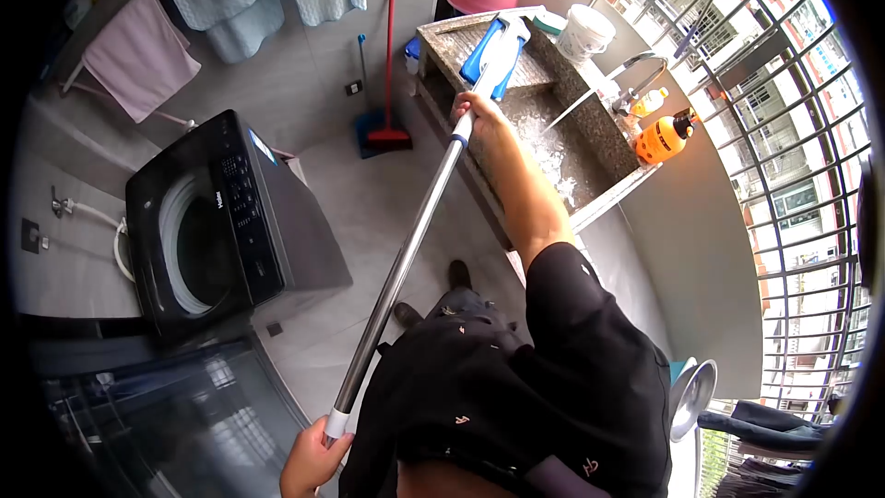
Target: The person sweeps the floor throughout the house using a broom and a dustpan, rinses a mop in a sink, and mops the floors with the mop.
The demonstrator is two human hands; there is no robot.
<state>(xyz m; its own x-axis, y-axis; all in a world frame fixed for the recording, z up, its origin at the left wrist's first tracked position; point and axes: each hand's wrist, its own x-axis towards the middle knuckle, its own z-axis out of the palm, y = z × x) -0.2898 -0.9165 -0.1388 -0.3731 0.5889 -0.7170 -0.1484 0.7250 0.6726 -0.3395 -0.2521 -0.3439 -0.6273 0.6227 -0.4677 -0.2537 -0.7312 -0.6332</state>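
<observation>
Both of my hands are closed around a mop with a long silver pole (406, 258). My left hand (315, 457) grips the lower end, just below a white collar. Farther up, my right hand (479, 112) wraps the pole close to the head. The blue and white mop head (499, 51) lies over the ribbed washboard part of a stone sink (608, 186). Water streams from the tap (643, 63) into the basin, where it splashes and pools below the mop head.
A black washing machine (288, 221) stands to the left. Against the wall lean a red broom (390, 83) and a blue dustpan (369, 122). On the sink's rim are a white bucket (584, 33), an orange spray bottle (662, 140) and a yellow bottle (651, 102). Window bars line the right.
</observation>
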